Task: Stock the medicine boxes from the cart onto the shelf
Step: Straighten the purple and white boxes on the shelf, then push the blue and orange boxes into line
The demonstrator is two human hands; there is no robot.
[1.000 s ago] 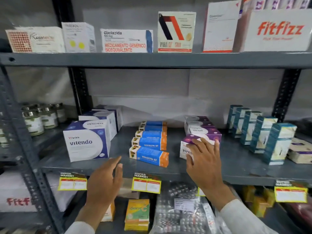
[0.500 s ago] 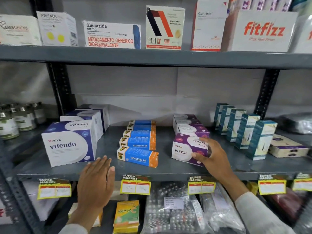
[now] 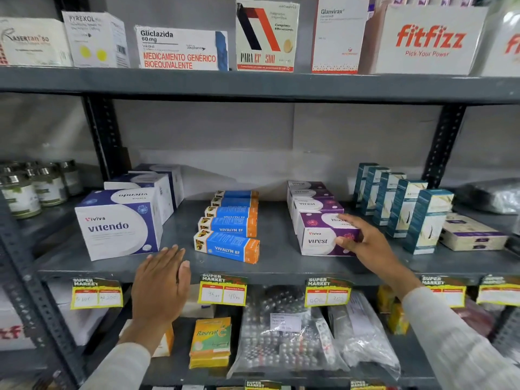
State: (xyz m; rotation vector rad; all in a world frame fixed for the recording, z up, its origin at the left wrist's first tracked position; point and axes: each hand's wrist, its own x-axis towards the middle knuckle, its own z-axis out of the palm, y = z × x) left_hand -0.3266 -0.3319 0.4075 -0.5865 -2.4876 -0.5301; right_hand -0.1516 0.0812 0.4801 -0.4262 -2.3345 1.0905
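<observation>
On the grey middle shelf (image 3: 281,266), a row of purple-and-white Virest boxes runs front to back. My right hand (image 3: 365,243) grips the right end of the front Virest box (image 3: 318,235), thumb on its front face and fingers on its top. My left hand (image 3: 161,280) lies flat and open over the shelf's front edge, between the front Vitendo box (image 3: 118,226) and the front blue-and-orange Vivalyn EF box (image 3: 228,247). It holds nothing. The cart is out of view.
Teal boxes (image 3: 427,220) stand in a row right of the Virest boxes, with a flat cream box (image 3: 472,232) beside them. Jars (image 3: 33,187) sit far left. The top shelf carries large boxes, including Fitfizz (image 3: 427,40). Below hang yellow price tags (image 3: 222,291) and bagged pills (image 3: 284,333).
My right hand has shifted from over the front Virest box to its right end and closed on it. My left hand has risen to the shelf's edge. The camera has panned slightly right.
</observation>
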